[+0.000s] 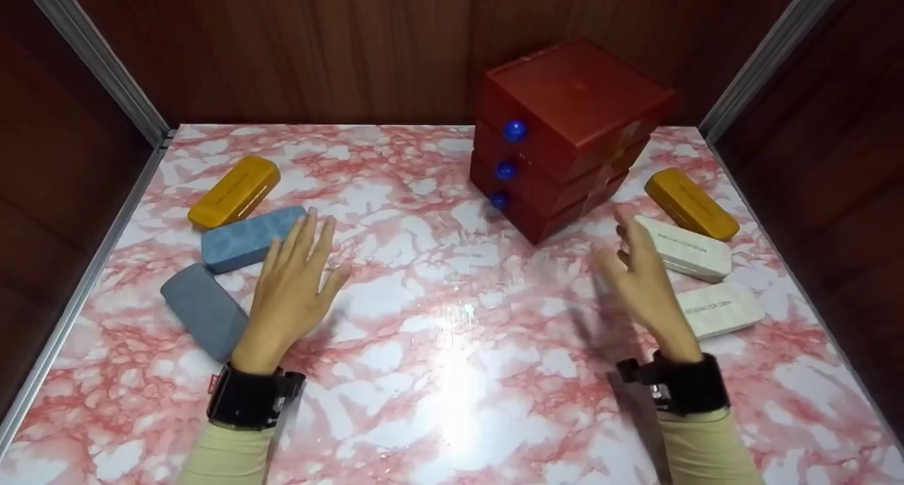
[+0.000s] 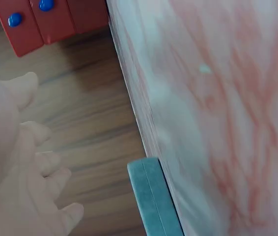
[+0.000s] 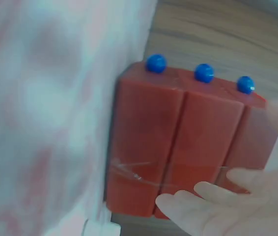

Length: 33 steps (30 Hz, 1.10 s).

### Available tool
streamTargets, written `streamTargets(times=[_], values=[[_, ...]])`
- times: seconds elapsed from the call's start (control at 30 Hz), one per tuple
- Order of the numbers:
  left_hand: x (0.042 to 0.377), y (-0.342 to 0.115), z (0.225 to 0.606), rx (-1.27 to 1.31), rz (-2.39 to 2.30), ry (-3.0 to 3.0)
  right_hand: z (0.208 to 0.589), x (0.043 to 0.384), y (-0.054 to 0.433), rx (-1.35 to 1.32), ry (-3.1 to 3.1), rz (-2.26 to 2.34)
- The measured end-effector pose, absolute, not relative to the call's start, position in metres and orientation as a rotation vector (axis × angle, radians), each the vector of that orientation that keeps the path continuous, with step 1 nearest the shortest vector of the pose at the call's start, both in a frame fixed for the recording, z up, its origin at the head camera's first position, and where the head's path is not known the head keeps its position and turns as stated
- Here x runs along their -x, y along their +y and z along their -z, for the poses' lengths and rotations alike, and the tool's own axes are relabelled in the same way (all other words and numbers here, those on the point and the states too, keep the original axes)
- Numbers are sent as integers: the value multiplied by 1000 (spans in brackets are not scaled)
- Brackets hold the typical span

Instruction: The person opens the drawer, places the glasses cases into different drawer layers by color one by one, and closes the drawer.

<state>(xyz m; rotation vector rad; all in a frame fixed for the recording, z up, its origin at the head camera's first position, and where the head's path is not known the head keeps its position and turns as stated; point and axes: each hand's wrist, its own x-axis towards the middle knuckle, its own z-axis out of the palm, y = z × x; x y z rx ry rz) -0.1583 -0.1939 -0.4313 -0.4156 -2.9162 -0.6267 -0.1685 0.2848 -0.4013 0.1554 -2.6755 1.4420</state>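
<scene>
My left hand (image 1: 293,287) is spread with straight fingers, its fingertips overlapping the end of a blue glasses case (image 1: 244,241) in the head view. A grey-blue case (image 1: 205,312) lies beside that wrist. My right hand (image 1: 639,277), slightly blurred, has loosely bent fingers and nothing in its grasp. It is nearest to a white glasses case (image 1: 688,248) and the lower corner of a red three-drawer box (image 1: 544,167). Blue round knobs (image 3: 204,73) mark the drawers, all closed. In the right wrist view the fingers overlap the box's side.
A yellow case (image 1: 236,192) lies at the back left, another yellow case (image 1: 692,202) at the right. A second white case (image 1: 720,310) lies beside the right wrist. Wooden panels (image 1: 318,47) with metal edging enclose the marbled table (image 1: 424,372) at back and sides.
</scene>
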Motion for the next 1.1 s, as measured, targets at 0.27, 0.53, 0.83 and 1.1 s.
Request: streamTargets(times=[0.27,0.53,0.83,1.1], values=[[173,-180,418,500,802,-2830,354,197,289,92,-2208,-2169],[191,-160,406,524,1066,-2840,319,238,286,327,-1885,-2493],[204,-138,402,475,1335,-2751,296,273,277,586,-1936,-2462],[214,-126,408,529,1516,-2639,298,288,274,686,-2007,-2398]])
